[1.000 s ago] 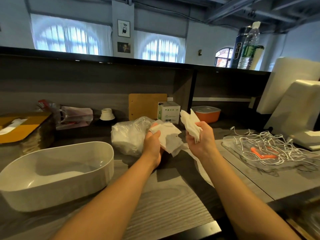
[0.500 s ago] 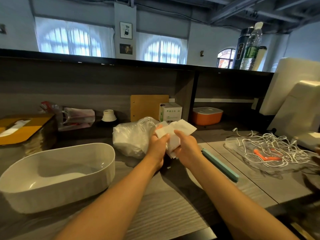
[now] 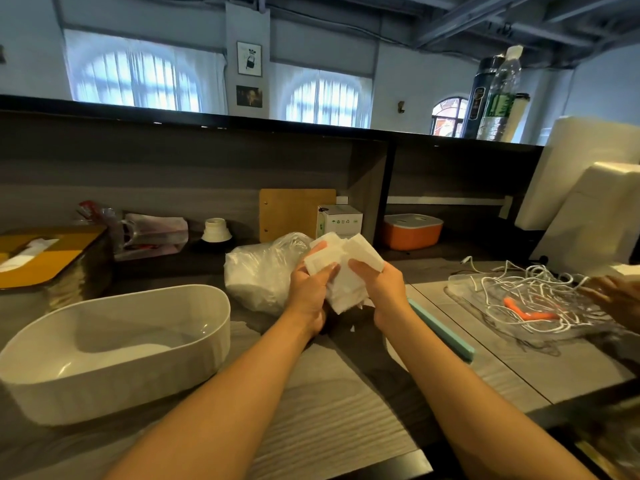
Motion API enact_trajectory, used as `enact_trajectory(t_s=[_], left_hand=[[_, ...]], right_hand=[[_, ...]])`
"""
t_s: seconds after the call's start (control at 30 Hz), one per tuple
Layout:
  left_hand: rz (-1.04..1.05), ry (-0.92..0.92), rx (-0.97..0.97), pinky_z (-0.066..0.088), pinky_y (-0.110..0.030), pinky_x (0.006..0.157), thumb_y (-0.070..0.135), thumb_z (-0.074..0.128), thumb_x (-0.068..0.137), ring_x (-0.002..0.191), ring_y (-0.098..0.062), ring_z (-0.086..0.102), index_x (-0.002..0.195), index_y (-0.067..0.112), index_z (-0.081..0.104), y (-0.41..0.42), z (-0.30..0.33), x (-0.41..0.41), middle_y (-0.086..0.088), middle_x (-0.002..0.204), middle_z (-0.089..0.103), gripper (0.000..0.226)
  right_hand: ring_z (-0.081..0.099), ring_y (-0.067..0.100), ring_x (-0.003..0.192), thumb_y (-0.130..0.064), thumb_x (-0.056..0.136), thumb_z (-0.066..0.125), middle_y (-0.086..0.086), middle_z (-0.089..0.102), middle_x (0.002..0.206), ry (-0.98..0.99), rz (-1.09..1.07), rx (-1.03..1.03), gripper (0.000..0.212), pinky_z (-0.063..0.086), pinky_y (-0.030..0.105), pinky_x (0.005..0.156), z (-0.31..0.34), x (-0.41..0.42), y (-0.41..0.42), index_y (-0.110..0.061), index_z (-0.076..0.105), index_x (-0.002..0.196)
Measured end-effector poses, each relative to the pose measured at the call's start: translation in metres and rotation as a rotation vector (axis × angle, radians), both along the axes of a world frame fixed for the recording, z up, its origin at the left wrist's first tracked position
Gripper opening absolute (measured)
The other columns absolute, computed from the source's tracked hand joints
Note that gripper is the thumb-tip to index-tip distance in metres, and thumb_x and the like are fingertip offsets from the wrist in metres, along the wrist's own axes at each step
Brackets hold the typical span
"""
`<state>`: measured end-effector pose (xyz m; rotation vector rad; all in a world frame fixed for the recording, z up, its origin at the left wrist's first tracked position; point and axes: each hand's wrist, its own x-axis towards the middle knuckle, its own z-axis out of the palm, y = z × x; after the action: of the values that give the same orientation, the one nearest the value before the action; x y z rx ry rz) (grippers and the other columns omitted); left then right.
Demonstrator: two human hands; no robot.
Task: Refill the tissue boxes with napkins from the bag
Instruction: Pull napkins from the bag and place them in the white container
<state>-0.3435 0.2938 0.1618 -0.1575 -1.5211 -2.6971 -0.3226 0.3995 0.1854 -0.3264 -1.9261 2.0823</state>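
Observation:
A bunch of white napkins [image 3: 344,268] is held above the counter between both hands. My left hand [image 3: 308,294] grips its left side with the thumb on top, and my right hand [image 3: 379,289] grips its right side. Just behind and left of my hands lies the clear plastic bag [image 3: 263,271] with white napkins inside. An open white oval tissue box [image 3: 114,348] stands at the front left, its inside showing only a white bottom. A yellow-topped tissue box [image 3: 48,258] with a napkin poking from its slot stands at the far left.
A teal strip [image 3: 440,329] lies right of my right arm. A clear tray of tangled white cables [image 3: 540,299] sits further right, with another person's hand [image 3: 616,299] at its edge. Against the back wall stand an orange container [image 3: 412,232], a small white carton [image 3: 339,220] and a wooden board [image 3: 294,213].
My right hand, which held a separate bunch of napkins apart to the right, has come in to my left hand; both bunches are now pressed together. Another person's hand has appeared at right.

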Motion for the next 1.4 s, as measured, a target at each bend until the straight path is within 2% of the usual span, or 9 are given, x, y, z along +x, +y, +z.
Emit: enact_trajectory(t_s=[0.13, 0.23, 0.37, 0.6, 0.73, 0.87, 1.0, 1.13, 1.4], left_hand=[[-0.073, -0.072, 0.082, 0.06, -0.044, 0.076, 0.025, 0.058, 0.098, 0.098, -0.027, 0.069, 0.123, 0.022, 0.061, -0.001, 0.002, 0.003, -0.009, 0.109, 0.071, 0.025], [-0.2, -0.116, 0.153, 0.058, -0.044, 0.079, 0.041, 0.049, 0.098, 0.094, -0.028, 0.069, 0.114, 0.02, 0.068, -0.004, 0.003, 0.004, -0.01, 0.107, 0.073, 0.033], [-0.175, -0.149, 0.148, 0.057, -0.05, 0.083, 0.025, 0.047, 0.1, 0.102, -0.034, 0.066, 0.123, 0.017, 0.064, -0.004, 0.002, 0.001, -0.015, 0.116, 0.069, 0.03], [-0.122, -0.18, 0.094, 0.055, -0.051, 0.089, 0.014, 0.04, 0.104, 0.102, -0.034, 0.065, 0.123, 0.021, 0.056, -0.003, 0.001, -0.001, -0.013, 0.113, 0.067, 0.026], [-0.207, -0.12, 0.109, 0.052, -0.049, 0.088, 0.043, 0.039, 0.102, 0.099, -0.036, 0.067, 0.121, 0.012, 0.066, -0.002, -0.001, -0.001, -0.017, 0.111, 0.071, 0.045], [-0.292, -0.06, 0.003, 0.052, -0.052, 0.098, 0.068, 0.029, 0.095, 0.114, -0.036, 0.064, 0.131, 0.017, 0.061, 0.001, -0.005, -0.003, -0.016, 0.123, 0.068, 0.07], [-0.338, -0.069, -0.067, 0.055, -0.047, 0.093, 0.057, 0.047, 0.094, 0.106, -0.032, 0.069, 0.129, 0.016, 0.061, 0.0, 0.001, 0.003, -0.018, 0.12, 0.069, 0.056], [-0.335, 0.026, -0.186, 0.054, -0.05, 0.096, 0.031, 0.066, 0.092, 0.111, -0.034, 0.066, 0.132, 0.009, 0.054, -0.001, -0.003, 0.004, -0.021, 0.125, 0.064, 0.047], [-0.346, 0.065, -0.306, 0.06, -0.039, 0.079, -0.006, 0.057, 0.09, 0.107, -0.031, 0.066, 0.132, 0.009, 0.05, -0.001, -0.004, 0.007, -0.017, 0.12, 0.064, 0.045]], right_hand=[[0.063, 0.022, 0.097, -0.02, 0.089, 0.07, 0.004, 0.067, 0.102, 0.122, -0.096, 0.063, 0.011, 0.054, 0.036, 0.076, -0.002, 0.002, 0.0, -0.019, 0.063, 0.097], [0.063, 0.021, 0.095, -0.017, 0.089, 0.069, 0.003, 0.066, 0.096, 0.157, -0.114, 0.01, 0.007, 0.051, 0.029, 0.068, -0.002, 0.002, 0.005, -0.016, 0.064, 0.094], [0.062, 0.021, 0.091, -0.016, 0.087, 0.071, 0.0, 0.064, 0.089, 0.171, -0.138, -0.131, 0.015, 0.053, 0.037, 0.078, 0.011, 0.002, 0.018, -0.025, 0.059, 0.083], [0.059, 0.027, 0.103, -0.018, 0.087, 0.068, 0.007, 0.059, 0.109, 0.23, 0.169, -0.367, 0.028, 0.055, 0.051, 0.087, 0.025, 0.014, 0.033, -0.032, 0.054, 0.107], [0.069, 0.023, 0.091, -0.011, 0.088, 0.067, 0.009, 0.068, 0.106, 0.139, 0.347, 0.031, 0.024, 0.059, 0.038, 0.07, 0.024, 0.013, 0.027, -0.022, 0.062, 0.109], [0.067, 0.024, 0.098, -0.013, 0.085, 0.073, 0.006, 0.07, 0.107, 0.012, 0.284, 0.358, 0.028, 0.056, 0.047, 0.088, 0.012, 0.003, 0.022, -0.021, 0.066, 0.112], [0.068, 0.03, 0.096, -0.019, 0.084, 0.074, 0.011, 0.07, 0.105, -0.088, 0.246, 0.21, 0.02, 0.057, 0.052, 0.085, 0.008, -0.005, 0.026, -0.023, 0.066, 0.102], [0.067, 0.024, 0.085, -0.032, 0.091, 0.068, 0.006, 0.068, 0.094, -0.077, 0.157, 0.132, 0.025, 0.056, 0.037, 0.065, 0.007, -0.007, 0.026, -0.013, 0.062, 0.106], [0.057, 0.014, 0.09, -0.028, 0.098, 0.057, -0.002, 0.059, 0.101, 0.113, 0.008, 0.268, 0.016, 0.047, 0.027, 0.067, 0.002, -0.008, 0.028, -0.022, 0.056, 0.112]])
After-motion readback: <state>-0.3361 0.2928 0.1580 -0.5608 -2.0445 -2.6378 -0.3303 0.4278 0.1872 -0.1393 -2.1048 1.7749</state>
